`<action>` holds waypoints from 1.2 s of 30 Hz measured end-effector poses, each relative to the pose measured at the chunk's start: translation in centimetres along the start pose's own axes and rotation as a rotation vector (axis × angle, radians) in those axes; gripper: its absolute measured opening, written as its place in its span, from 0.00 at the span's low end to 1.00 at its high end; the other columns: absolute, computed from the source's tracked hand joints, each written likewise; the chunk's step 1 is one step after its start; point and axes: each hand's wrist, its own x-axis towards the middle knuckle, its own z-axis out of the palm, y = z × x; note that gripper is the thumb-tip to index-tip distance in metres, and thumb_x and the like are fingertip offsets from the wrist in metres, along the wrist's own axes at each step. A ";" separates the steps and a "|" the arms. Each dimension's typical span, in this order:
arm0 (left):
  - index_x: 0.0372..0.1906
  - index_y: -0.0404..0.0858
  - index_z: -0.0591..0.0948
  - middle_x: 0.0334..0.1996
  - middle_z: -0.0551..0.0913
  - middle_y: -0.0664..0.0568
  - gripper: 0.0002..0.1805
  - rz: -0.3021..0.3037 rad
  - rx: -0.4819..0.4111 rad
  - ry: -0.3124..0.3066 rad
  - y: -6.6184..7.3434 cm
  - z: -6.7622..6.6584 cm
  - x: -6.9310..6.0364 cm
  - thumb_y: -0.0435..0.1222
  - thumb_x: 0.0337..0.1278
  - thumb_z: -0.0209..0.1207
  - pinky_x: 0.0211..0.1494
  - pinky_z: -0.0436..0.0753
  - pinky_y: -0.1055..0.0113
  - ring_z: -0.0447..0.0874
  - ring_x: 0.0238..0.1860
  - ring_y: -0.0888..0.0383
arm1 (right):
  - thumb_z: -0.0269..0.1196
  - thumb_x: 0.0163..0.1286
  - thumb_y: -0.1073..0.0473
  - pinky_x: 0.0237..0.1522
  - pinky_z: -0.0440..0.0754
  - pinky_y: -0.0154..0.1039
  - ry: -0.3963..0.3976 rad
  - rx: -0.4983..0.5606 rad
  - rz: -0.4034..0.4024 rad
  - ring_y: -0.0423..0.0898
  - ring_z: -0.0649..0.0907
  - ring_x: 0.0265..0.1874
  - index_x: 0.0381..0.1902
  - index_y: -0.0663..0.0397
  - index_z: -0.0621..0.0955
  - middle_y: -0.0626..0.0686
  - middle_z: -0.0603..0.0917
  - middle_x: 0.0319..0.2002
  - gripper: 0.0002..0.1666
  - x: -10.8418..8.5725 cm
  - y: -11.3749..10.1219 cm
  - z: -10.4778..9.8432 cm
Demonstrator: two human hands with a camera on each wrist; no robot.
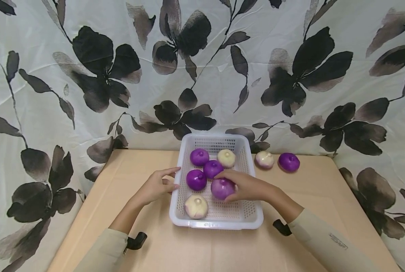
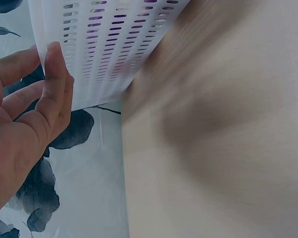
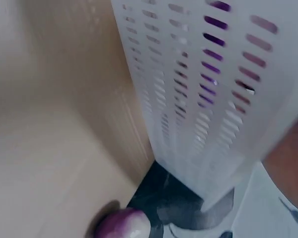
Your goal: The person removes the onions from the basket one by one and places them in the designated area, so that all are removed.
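A white plastic basket [image 1: 216, 224] with slotted walls stands on the table, holding several purple onions and two pale ones. My right hand [image 1: 244, 185] reaches over its right side and grips a light purple onion [image 1: 222, 189] between thumb and fingers. Around that onion lie a purple onion [image 1: 213, 169], another purple onion [image 1: 196, 180] and a pale onion [image 1: 196, 206]. On the left side, my left hand [image 1: 158, 187] pinches the basket's rim. In the left wrist view, its fingers [image 2: 54, 74] lie against the perforated wall [image 2: 104, 49]. The right wrist view leaves the held onion hidden.
Right of the basket, a pale onion with purple patches [image 1: 264, 160] and a purple onion [image 1: 288, 162] sit near the table's back edge. A floral cloth [image 1: 229, 87] hangs behind the wooden table [image 1: 301, 196]. The basket's slotted wall [image 3: 188, 99] fills much of the right wrist view.
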 end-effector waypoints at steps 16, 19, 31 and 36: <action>0.75 0.25 0.65 0.60 0.73 0.24 0.36 0.015 -0.009 -0.008 -0.2 -0.1 0.4 0.23 0.63 0.62 0.40 0.93 0.62 0.91 0.40 0.48 | 0.80 0.58 0.54 0.67 0.81 0.56 0.302 0.101 0.063 0.55 0.78 0.67 0.73 0.44 0.72 0.53 0.76 0.69 0.47 -4.7 1.1 -5.5; 0.75 0.25 0.65 0.60 0.73 0.24 0.36 0.010 -0.009 -0.009 -0.1 -0.1 0.3 0.23 0.63 0.62 0.40 0.93 0.62 0.91 0.40 0.46 | 0.79 0.58 0.56 0.65 0.82 0.54 0.345 0.106 0.089 0.58 0.79 0.65 0.73 0.46 0.71 0.56 0.75 0.69 0.47 -5.7 1.9 -6.3; 0.75 0.25 0.65 0.61 0.73 0.24 0.36 0.011 -0.005 -0.011 -0.5 -0.1 0.4 0.23 0.63 0.63 0.40 0.93 0.62 0.91 0.40 0.48 | 0.75 0.64 0.60 0.50 0.74 0.13 0.560 0.081 0.216 0.69 0.78 0.61 0.77 0.53 0.65 0.68 0.70 0.69 0.48 -10.4 6.2 -9.2; 0.75 0.26 0.66 0.60 0.74 0.25 0.36 0.015 -0.008 -0.005 -0.6 -0.1 0.4 0.24 0.63 0.63 0.40 0.93 0.62 0.91 0.41 0.49 | 0.73 0.67 0.61 0.50 0.73 0.11 0.613 0.117 0.280 0.75 0.73 0.65 0.79 0.57 0.60 0.71 0.64 0.73 0.50 -12.2 8.7 -10.5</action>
